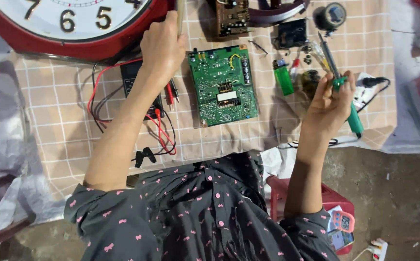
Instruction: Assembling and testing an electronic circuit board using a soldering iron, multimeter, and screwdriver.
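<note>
Green circuit board (223,86) flat on the checked cloth (65,106), between both hands, untouched. Right hand (327,102) closed around a green-handled soldering iron (344,96), tip raised. Left hand (162,48) curled on a thin pale stick (180,14); soldering seemingly not yet begun.

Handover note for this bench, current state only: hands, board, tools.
Left hand grips a thin pale stick, raised beside the green circuit board.
Right hand holds a green-handled soldering iron, tip up, off the board.
Board lies flat on the checked cloth; green lighter to its right, meter leads to its left.
Neither tool touches the board.
</note>
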